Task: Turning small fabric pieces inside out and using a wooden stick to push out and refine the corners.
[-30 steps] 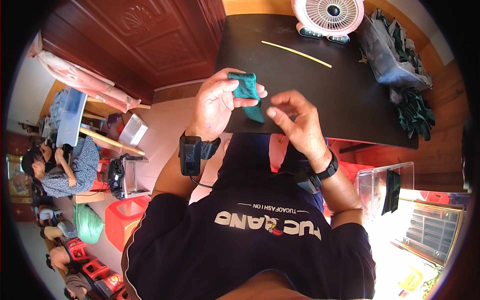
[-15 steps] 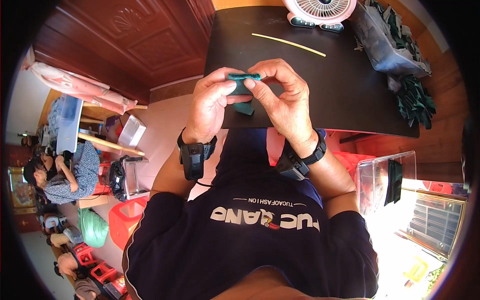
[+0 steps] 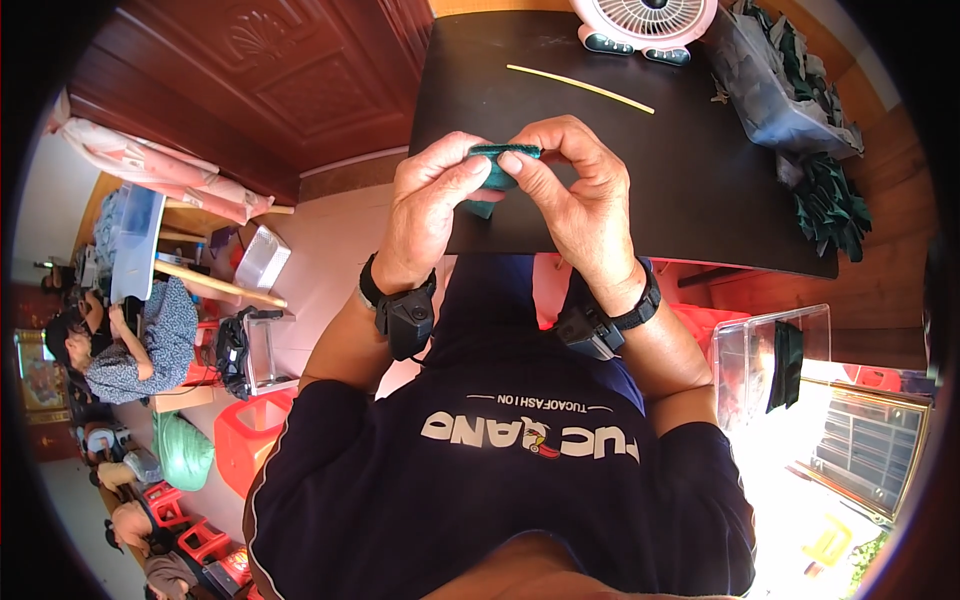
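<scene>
A small piece of dark green cloth (image 3: 497, 178) is stretched between my two hands above the near edge of the table. Its upper edge forms a thick folded rim, and a loose end hangs below my fingers. My left hand (image 3: 430, 200) pinches the left end, thumb in front and fingers behind. At the other end, my right hand (image 3: 580, 195) grips the rim between thumb and forefinger. Part of the cloth is hidden by my fingers.
On the black table (image 3: 680, 190) lie a thin pale yellow strip (image 3: 582, 88) and a pink fan (image 3: 650, 22). A clear bin (image 3: 785, 125) at right holds cloth pieces, beside a dark green bundle (image 3: 832, 205). A clear box (image 3: 735, 350) stands lower right. People sit at left.
Both hands have shifted slightly right with the cloth. The cloth's rim looks straighter and longer now, and my left wrist has turned. Less of the loose end shows.
</scene>
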`<action>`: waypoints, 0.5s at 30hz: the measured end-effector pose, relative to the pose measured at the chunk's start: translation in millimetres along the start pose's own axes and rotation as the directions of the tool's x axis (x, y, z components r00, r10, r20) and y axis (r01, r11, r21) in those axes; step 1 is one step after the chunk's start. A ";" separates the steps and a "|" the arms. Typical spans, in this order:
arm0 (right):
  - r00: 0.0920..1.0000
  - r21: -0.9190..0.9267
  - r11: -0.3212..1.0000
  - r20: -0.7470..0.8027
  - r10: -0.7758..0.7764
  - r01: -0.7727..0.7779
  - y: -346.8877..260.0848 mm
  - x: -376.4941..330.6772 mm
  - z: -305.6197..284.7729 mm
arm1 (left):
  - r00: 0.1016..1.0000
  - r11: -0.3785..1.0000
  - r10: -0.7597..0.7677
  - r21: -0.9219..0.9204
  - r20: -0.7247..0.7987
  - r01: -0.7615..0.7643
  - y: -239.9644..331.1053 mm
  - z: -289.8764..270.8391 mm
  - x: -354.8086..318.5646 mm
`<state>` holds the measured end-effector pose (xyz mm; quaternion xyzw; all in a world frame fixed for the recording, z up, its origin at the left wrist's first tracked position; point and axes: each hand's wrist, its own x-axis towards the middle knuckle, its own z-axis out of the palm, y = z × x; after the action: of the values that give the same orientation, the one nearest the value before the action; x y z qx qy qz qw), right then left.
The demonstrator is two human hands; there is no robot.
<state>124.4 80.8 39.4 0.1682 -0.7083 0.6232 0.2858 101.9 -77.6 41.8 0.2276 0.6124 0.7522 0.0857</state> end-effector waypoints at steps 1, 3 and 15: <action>1.000 0.000 1.000 0.000 0.000 0.000 0.6 -0.4 -0.4 | 1.000 1.000 0.003 0.028 0.011 -0.004 0.2 -0.9 0.6; 0.999 0.061 0.997 0.017 0.039 -0.040 2.5 -1.6 -1.2 | 1.000 0.998 0.007 0.055 0.021 -0.008 0.7 -1.7 0.5; 0.992 -0.133 0.984 0.067 -0.111 0.119 -15.1 10.1 -6.5 | 0.998 0.988 0.042 0.145 0.039 -0.048 4.5 -9.2 4.8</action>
<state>126.8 85.8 57.8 0.2071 -0.7468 0.5503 0.3109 94.2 -84.9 45.9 0.2604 0.6589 0.7029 0.0628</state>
